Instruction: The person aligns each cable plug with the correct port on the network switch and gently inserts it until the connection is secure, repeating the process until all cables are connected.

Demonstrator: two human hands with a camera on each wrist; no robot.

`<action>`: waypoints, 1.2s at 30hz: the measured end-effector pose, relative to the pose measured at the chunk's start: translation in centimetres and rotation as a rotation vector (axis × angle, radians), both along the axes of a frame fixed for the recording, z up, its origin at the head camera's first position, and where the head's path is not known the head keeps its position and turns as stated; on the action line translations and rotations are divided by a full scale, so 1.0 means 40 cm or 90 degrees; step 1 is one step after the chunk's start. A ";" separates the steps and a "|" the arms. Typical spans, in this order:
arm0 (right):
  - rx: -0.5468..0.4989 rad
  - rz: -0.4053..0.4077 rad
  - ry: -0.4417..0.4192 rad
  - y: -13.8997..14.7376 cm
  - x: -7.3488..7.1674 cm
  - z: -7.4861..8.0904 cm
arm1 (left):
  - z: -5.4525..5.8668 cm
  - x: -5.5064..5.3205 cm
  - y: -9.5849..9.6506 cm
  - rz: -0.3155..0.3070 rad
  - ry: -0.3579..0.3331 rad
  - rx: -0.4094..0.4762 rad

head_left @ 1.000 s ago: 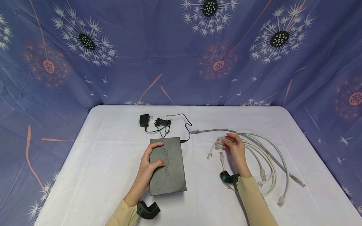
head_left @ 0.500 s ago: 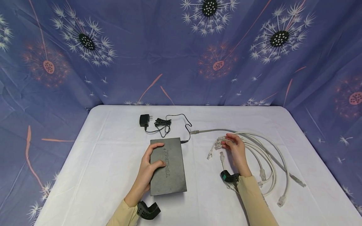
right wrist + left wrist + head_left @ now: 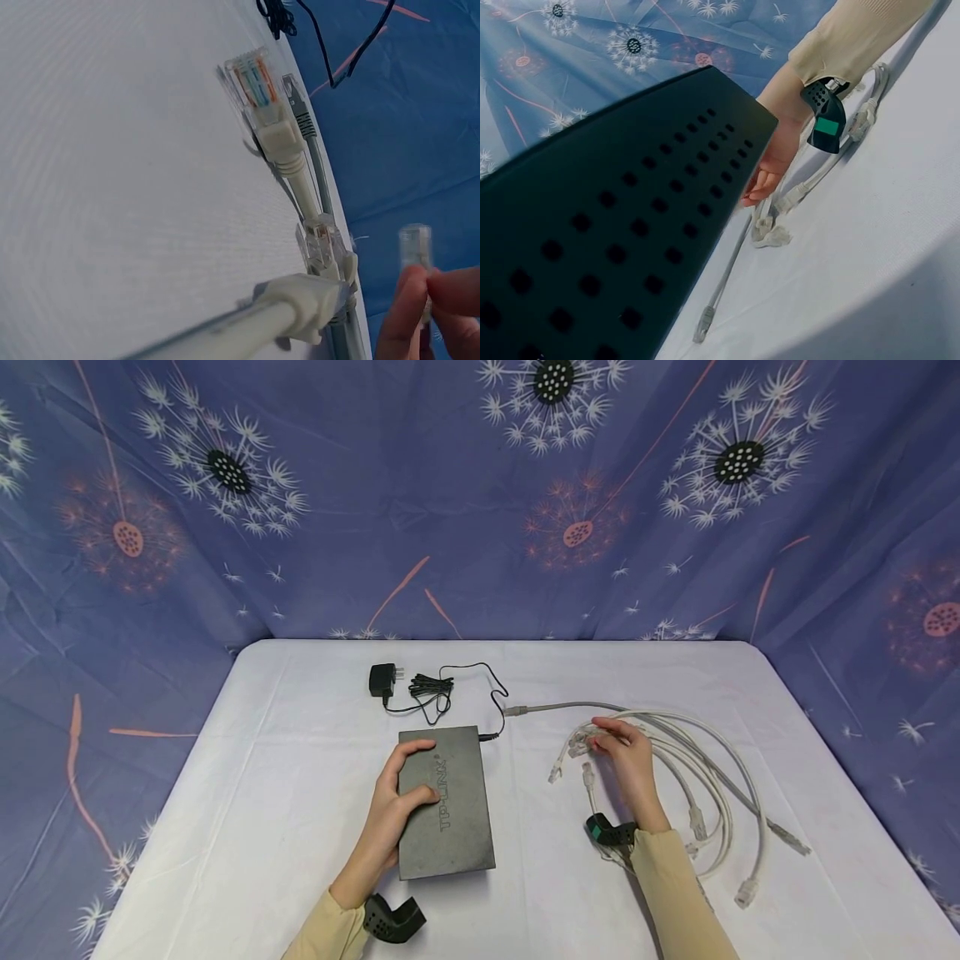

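Observation:
My left hand (image 3: 393, 806) grips a dark grey TP-LINK network switch (image 3: 457, 827) by its left side, with the thumb on top. The switch's perforated side (image 3: 641, 202) faces the left wrist camera. To the right, my right hand (image 3: 630, 764) is among the ends of pale network cables (image 3: 705, 772). In the right wrist view, the thumb and a finger (image 3: 409, 307) pinch a clear network cable plug (image 3: 416, 244). Other plugs lie near it, one with coloured wires (image 3: 255, 82) showing.
Behind the switch lie a black power adapter (image 3: 382, 680) and its bundled cord (image 3: 432, 687), whose connector (image 3: 488, 737) meets the switch's far right edge. A grey cable's plug (image 3: 515, 711) lies nearby. A patterned blue curtain (image 3: 450, 527) hangs behind the white table (image 3: 300, 760).
My right hand's fingertips have shifted slightly left over the cable ends. The left hand and the switch have stayed in place.

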State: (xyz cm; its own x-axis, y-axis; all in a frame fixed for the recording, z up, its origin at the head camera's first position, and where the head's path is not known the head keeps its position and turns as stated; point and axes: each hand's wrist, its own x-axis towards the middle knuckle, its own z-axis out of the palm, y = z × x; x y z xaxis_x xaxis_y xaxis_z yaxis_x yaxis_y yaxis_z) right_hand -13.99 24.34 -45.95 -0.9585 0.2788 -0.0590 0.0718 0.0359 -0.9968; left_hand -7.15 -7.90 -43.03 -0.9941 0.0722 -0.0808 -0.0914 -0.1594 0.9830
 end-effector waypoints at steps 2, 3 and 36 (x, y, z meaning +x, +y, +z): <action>0.020 -0.003 0.001 -0.003 0.004 0.004 | 0.000 0.000 0.000 -0.001 0.001 -0.001; 0.028 -0.005 0.001 -0.004 0.005 0.006 | 0.000 0.000 0.001 -0.002 0.000 -0.001; -0.019 0.100 0.121 -0.045 0.040 0.053 | -0.003 0.002 0.005 -0.001 0.001 -0.005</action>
